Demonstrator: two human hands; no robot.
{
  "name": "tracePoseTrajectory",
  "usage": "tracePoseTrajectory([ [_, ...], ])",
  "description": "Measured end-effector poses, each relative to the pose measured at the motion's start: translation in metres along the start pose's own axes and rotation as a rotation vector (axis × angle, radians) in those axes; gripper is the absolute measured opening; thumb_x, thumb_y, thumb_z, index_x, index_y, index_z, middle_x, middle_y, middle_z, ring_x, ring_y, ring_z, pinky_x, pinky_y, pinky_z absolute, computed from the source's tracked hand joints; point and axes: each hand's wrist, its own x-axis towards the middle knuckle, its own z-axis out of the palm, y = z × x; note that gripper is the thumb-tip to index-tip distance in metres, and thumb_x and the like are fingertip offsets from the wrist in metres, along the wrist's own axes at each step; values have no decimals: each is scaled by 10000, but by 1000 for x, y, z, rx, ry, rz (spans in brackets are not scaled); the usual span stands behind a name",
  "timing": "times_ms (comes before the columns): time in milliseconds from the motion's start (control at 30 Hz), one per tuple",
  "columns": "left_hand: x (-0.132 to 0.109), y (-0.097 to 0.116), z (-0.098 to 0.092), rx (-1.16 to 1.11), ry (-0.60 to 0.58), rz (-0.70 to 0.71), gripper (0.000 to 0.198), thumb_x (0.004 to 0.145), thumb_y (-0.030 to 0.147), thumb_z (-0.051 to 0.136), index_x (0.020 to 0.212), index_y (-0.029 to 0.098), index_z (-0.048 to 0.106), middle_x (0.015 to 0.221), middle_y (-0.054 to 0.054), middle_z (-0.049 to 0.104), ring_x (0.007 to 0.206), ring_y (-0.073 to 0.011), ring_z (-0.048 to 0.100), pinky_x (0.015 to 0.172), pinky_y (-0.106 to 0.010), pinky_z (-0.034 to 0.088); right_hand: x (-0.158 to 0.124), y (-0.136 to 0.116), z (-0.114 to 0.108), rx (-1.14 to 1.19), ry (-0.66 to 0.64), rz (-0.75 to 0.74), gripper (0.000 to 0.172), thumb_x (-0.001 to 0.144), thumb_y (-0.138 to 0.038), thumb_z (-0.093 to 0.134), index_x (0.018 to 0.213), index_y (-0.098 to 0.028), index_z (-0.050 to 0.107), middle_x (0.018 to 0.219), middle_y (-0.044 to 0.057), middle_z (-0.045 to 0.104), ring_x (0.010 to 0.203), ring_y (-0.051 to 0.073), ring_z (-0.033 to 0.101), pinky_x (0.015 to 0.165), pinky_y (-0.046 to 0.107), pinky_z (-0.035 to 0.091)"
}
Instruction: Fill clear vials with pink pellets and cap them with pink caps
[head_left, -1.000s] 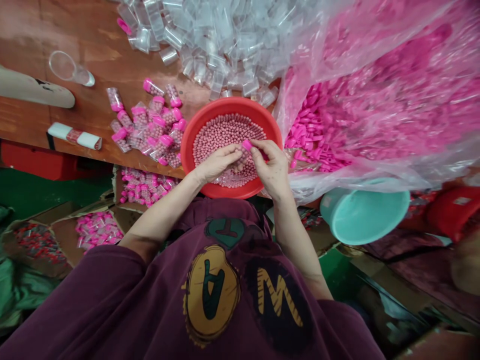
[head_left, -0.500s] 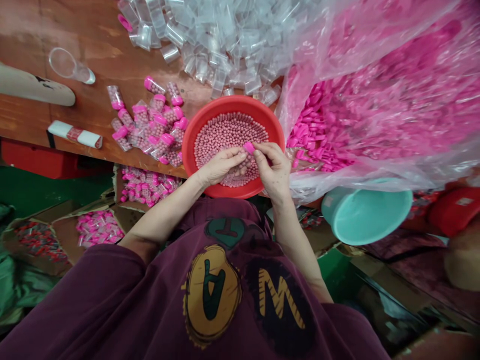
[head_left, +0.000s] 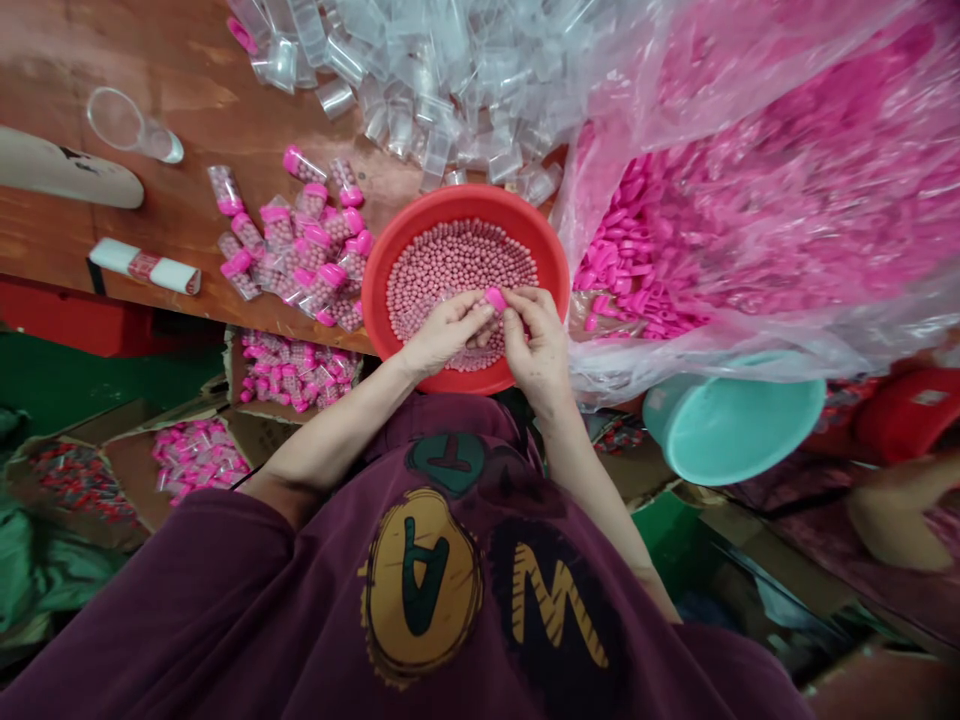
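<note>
Over the red basin point(head_left: 551, 235) of small pink beads point(head_left: 457, 262), my two hands meet. My left hand point(head_left: 444, 332) is closed around a small clear plastic bottle, mostly hidden by the fingers; beads seem to show through it. On its top end sits a bright pink cap point(head_left: 495, 298). My right hand point(head_left: 541, 350) is closed too, thumb and fingers pinching this cap from the right. To the left of the basin lie several capped bottles of beads point(head_left: 311, 235) in a loose heap.
Clear bottles point(head_left: 427, 75) are piled behind the basin. A large plastic bag point(head_left: 600, 370) of pink caps point(head_left: 637, 260) lies right. A turquoise bucket point(head_left: 742, 420), boxes of filled bottles point(head_left: 296, 370) and another person's arm point(head_left: 900, 515) are lower down. A clear funnel point(head_left: 135, 130) lies left.
My right hand has shifted slightly left, closer to my left hand, with its fingers drawn in around the cap. The other person's arm at the right has moved.
</note>
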Motion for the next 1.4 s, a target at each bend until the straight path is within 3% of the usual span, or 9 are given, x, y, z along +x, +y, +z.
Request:
tracePoseTrajectory([
  [167, -5, -5, -4, 1, 43, -5, 430, 881, 573, 832, 978, 173, 706, 739, 33, 592, 570, -58, 482, 523, -209, 334, -7, 15, -6, 51, -99, 53, 344, 1054, -340, 557, 1345, -323, 741, 1202, 84, 673, 1150, 240, 678, 1024, 482, 619],
  [333, -5, -3, -18, 120, 34, 14, 462, 833, 597, 868, 955, 167, 754, 759, 23, 638, 611, -73, 532, 596, -225, 429, -7, 27, 6, 247, 13, 208, 430, 986, -490, 679, 1361, -285, 632, 1070, 51, 708, 885, 198, 687, 813, 389, 653],
  [467, -4, -7, -21, 173, 98, 47, 440, 828, 561, 877, 990, 160, 794, 813, -2, 694, 738, -108, 597, 712, -240, 504, -9, 8, 13, -2, -125, 83, 307, 1019, -369, 596, 1295, -253, 663, 1179, 102, 724, 1046, 247, 693, 961, 463, 625],
  [633, -3, -12, -8, 121, 204, -13, 340, 886, 476, 850, 971, 154, 778, 818, -1, 717, 741, -110, 632, 719, -230, 535, -16, 1, 29, -347, -117, 17, 565, 900, -398, 711, 1394, -166, 565, 1259, 203, 668, 1194, 382, 630, 1057, 607, 551],
  [967, -1, -21, -3, 89, 265, -165, 209, 930, 335, 808, 922, 150, 712, 720, 17, 663, 642, -98, 597, 628, -210, 503, -17, 29, 51, -339, -167, 64, 519, 822, -446, 755, 1253, -198, 606, 1151, 166, 729, 1098, 362, 673, 980, 547, 555],
  [1033, 1, -19, -17, 172, 301, -103, 208, 926, 337, 808, 962, 156, 711, 803, -1, 706, 732, -118, 649, 727, -240, 555, -19, 34, 54, -265, -246, 96, 664, 810, -464, 782, 1378, -190, 571, 1255, 179, 725, 1109, 351, 680, 990, 539, 560],
  [1133, 1, -1, -63, 438, 504, 192, 285, 980, 429, 746, 1139, 196, 706, 1122, -48, 776, 1061, -177, 705, 1027, -345, 575, -17, 49, 53, -100, -249, 164, 920, 852, -519, 771, 1611, -180, 378, 1422, 198, 665, 1038, 290, 693, 951, 493, 592],
  [1300, -5, 44, -149, 961, 1038, 654, 535, 1016, 494, 700, 1470, 237, 583, 1614, -78, 569, 1562, -281, 439, 1379, -503, 262, 2, 72, 64, -211, -196, 203, 469, 1019, -420, 565, 1410, -165, 613, 1311, 192, 739, 1180, 334, 672, 1072, 561, 521],
  [1400, -4, 41, -144, 1067, 839, 734, 363, 1033, 355, 643, 1370, 221, 647, 1464, -110, 653, 1465, -280, 530, 1321, -501, 351, 14, 71, 87, -342, -304, 215, 425, 1021, -412, 600, 1349, -151, 672, 1353, 216, 742, 1279, 398, 635, 1125, 635, 452],
])
